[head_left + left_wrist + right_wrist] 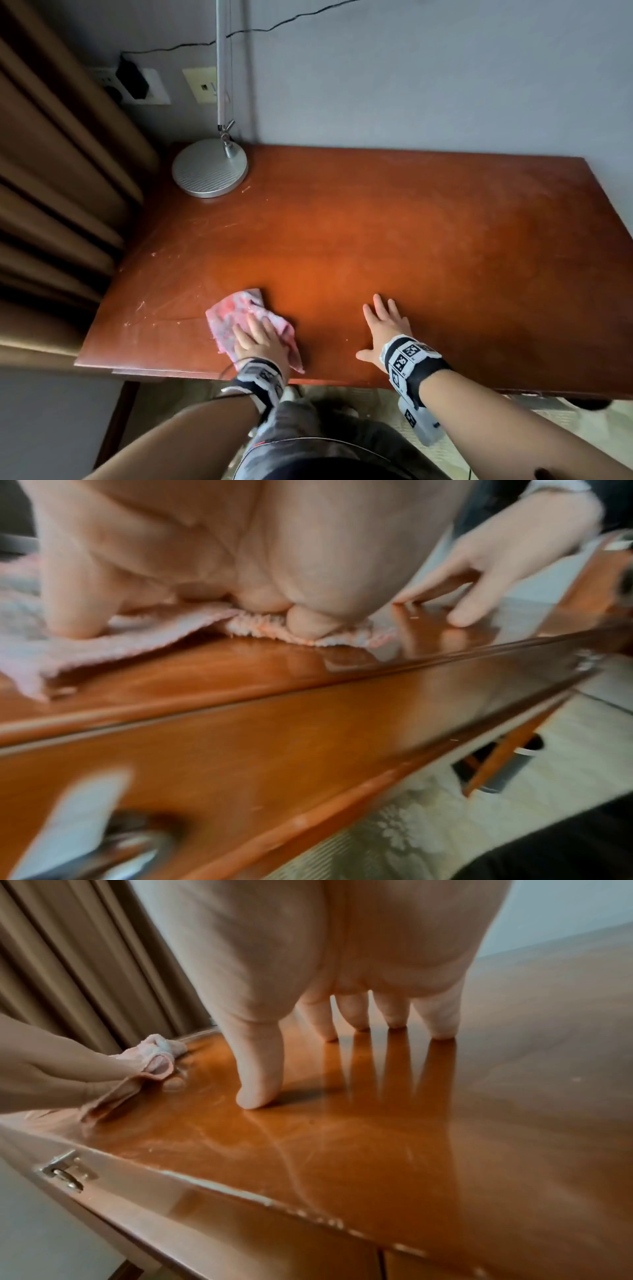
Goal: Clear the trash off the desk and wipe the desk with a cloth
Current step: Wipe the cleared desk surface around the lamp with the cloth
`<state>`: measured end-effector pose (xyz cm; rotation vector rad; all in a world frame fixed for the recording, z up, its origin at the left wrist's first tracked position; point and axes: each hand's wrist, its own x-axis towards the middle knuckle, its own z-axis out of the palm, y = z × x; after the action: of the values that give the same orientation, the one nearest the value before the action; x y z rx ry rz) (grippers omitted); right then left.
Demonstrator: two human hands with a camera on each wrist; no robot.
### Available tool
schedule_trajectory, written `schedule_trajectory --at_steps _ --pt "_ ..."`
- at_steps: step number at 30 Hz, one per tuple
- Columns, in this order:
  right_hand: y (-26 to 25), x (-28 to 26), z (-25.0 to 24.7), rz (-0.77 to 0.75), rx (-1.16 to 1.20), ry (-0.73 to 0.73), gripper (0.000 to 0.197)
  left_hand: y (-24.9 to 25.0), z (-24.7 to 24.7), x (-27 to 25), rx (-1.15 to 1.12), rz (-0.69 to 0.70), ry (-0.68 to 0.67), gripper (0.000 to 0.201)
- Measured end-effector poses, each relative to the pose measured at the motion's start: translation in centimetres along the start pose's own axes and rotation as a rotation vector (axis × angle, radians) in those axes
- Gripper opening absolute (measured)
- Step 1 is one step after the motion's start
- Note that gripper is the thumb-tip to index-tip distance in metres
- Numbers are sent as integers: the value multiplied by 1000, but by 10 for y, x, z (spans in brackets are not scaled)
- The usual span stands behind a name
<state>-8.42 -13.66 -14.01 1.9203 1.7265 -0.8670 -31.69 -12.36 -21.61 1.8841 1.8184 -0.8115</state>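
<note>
L hand (pixel 260 342) flat on crumpled pink-grey terry cloth (pixel 239 318), fingers (pixel 65 615) straight, pressing it onto glossy red-brown wooden desk (pixel 376 222); cloth at 7 o'clock of the desk, near the front edge. R hand (pixel 387 329) at 6 o'clock, apart from cloth, fingers (pixel 441 1015) spread, tips on bare wood, holding nothing. Round silver lamp base (pixel 209 168) at 11 o'clock. Brown curtain (pixel 51 171) at 9 o'clock, off desk.

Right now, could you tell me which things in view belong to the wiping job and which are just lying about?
In the job:
pink cloth, pressed under the left hand
desk
right hand, flat on the desk

Just there:
lamp
curtain
wall plug
</note>
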Motion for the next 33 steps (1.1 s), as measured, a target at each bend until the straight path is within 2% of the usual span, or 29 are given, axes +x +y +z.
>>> schedule_trajectory --at_steps 2,3,4,5,6,7,8,9,11,14,16,19,21,22,24,26,27,29,31,33 --pt "-1 0 -1 -3 21 0 96 35 -2 -22 -5 115 114 78" --pt "0 0 -3 -6 40 -5 93 56 -18 -43 -15 191 168 84" --pt "2 0 -7 -13 61 -12 88 71 -30 -56 11 263 84 95" --pt "7 0 -13 -25 82 -9 81 81 -33 -59 28 325 98 98" --pt "12 0 -20 -34 106 16 73 88 -38 -64 106 376 83 88" --pt "19 0 -28 -28 138 66 65 89 -38 -64 159 444 43 78" --pt "26 0 -36 -7 172 128 59 85 -37 -61 171 545 63 72" --pt "31 0 -42 20 191 178 56 77 -34 -60 214 630 103 71" --pt "37 3 -46 56 149 182 55 50 -33 -50 345 740 78 72" --pt "33 8 -38 64 62 57 60 -1 -33 -21 376 735 67 65" --pt "32 10 -34 69 39 30 62 -20 -33 -9 337 624 80 78" --pt "34 11 -32 71 20 32 63 8 -33 -4 228 311 88 76" --pt "34 12 -30 62 11 26 64 52 -38 -10 196 186 61 82" --pt "35 12 -30 56 11 25 65 71 -41 -17 179 207 58 88" --pt "38 13 -29 44 18 33 66 95 -38 -27 197 387 64 95" --pt "41 11 -29 31 21 36 66 94 -33 -43 303 602 77 89" --pt "43 10 -29 22 20 36 66 85 -29 -48 337 667 87 86" --pt "43 10 -29 15 20 31 65 51 -27 -45 340 665 75 78" --pt "41 9 -29 24 12 19 66 9 -24 -39 303 580 78 66" --pt "38 8 -30 37 12 15 66 -25 -27 -36 282 473 133 66"
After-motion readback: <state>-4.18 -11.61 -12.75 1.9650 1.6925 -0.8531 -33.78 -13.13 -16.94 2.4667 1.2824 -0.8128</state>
